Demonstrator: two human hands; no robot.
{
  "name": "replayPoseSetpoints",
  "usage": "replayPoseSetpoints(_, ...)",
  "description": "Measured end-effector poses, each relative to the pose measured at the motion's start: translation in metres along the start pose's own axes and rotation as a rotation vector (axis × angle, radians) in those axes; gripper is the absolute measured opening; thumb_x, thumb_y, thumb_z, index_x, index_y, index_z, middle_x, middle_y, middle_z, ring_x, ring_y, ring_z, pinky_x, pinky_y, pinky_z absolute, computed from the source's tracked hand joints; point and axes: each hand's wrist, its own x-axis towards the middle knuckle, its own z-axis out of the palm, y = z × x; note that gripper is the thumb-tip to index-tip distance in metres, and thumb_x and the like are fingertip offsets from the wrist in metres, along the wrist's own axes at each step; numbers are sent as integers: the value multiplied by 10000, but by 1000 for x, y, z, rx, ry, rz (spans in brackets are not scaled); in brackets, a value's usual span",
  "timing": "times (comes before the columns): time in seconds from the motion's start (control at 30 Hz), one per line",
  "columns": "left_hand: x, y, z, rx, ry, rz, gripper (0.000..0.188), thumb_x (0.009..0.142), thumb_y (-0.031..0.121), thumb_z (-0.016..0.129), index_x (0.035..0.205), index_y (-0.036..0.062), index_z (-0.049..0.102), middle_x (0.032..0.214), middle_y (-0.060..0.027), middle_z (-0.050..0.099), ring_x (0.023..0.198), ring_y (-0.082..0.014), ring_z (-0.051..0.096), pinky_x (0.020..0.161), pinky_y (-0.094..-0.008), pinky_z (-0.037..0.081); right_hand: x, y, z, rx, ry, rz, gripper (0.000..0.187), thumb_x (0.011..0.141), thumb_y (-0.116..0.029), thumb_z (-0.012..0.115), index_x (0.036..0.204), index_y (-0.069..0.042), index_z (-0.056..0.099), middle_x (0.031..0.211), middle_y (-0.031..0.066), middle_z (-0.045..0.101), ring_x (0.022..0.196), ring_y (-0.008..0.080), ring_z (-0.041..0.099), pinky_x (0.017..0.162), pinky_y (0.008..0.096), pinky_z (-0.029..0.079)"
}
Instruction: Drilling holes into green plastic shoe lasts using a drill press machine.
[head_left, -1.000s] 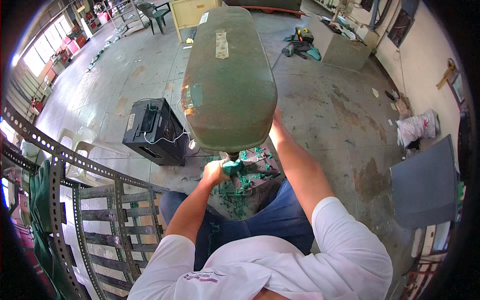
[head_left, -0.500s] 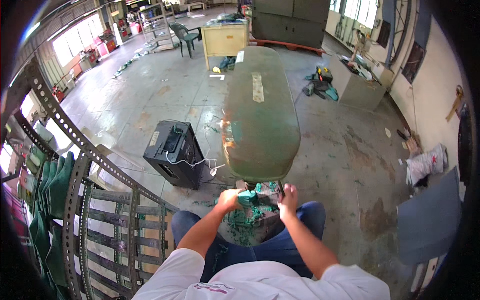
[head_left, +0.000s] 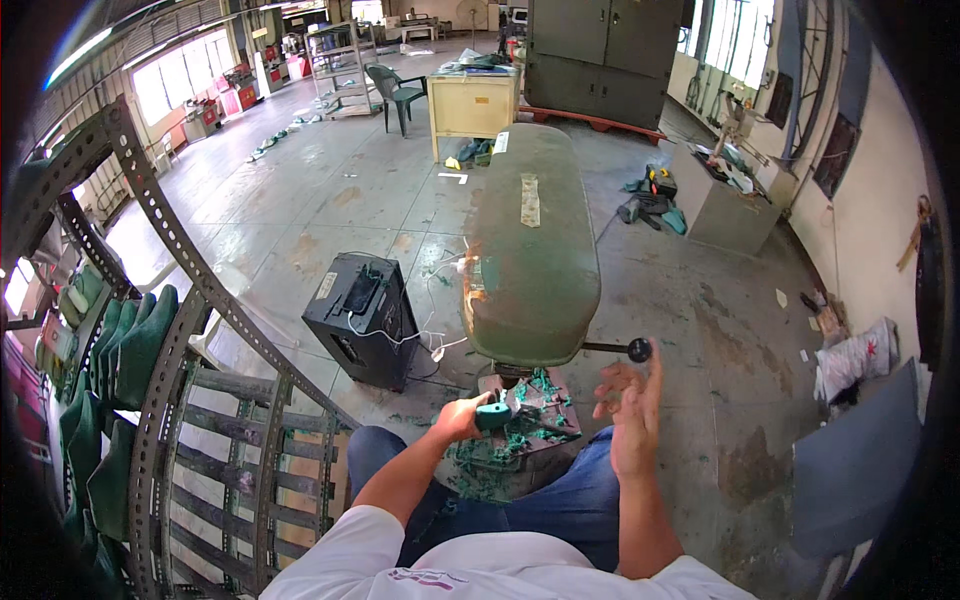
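A green machine head (head_left: 535, 270) with worn paint stands directly in front of me. From its lower right side a lever (head_left: 605, 347) with a black ball knob sticks out. My left hand (head_left: 460, 418) is closed around a green shoe last (head_left: 492, 416) under the machine head, over the machine's table (head_left: 566, 418). Green shavings (head_left: 540, 400) cover much of that table. My right hand (head_left: 630, 425) is open and empty, fingers apart, just below the knob; whether a finger touches the knob I cannot tell.
A slotted metal rack (head_left: 150, 450) with several green lasts (head_left: 140, 340) stands close on my left. A black speaker-like box (head_left: 360, 325) with a white cable is on the floor beyond it. A grey panel (head_left: 857, 460) and a white sack (head_left: 855, 355) lie at right.
My right hand has let go of the lever and moved right, opening. The lever has swung up and out to the right. My left hand still holds the shoe last.
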Motion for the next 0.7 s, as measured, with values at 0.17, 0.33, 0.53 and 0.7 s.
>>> replayPoseSetpoints(0.17, -36, 3, -20, 281, -242, 9, 880, 526, 256, 966, 1375, 220, 738, 1087, -128, 802, 1031, -392, 769, 861, -536, 581, -31, 102, -35, 33, 28, 377, 443, 1088, -321, 635, 1461, -87, 587, 1040, 48, 682, 885, 148, 657, 701, 292, 558)
replayPoseSetpoints(0.33, -113, 56, -84, 271, -189, 165, 728, 516, 235, 952, 1226, 247, 794, 1070, -36, 788, 1127, -310, 708, 973, -537, 430, -105, 223, -40, -294, -593, 739, 705, 1055, -490, 751, 1558, -32, 564, 1234, 67, 725, 1024, 123, 693, 839, 292, 564)
replayPoseSetpoints(0.53, -180, 110, -139, 210, -58, 327, 689, 623, 159, 900, 1294, 246, 766, 1244, -19, 715, 1272, -253, 606, 1070, -543, 377, -94, 179, 36, -105, -1101, 1062, 676, 1025, -325, 810, 1575, -71, 512, 1251, 86, 707, 1031, 207, 746, 797, 378, 637)
replayPoseSetpoints(0.7, -221, 128, -152, 197, 805, -262, 917, 802, 109, 877, 1628, 129, 479, 1434, -173, 590, 1357, -336, 594, 1181, -515, 413, -91, 157, 79, 136, -940, 1171, 652, 996, -235, 836, 1540, -62, 520, 1231, 80, 713, 1027, 204, 736, 826, 348, 625)
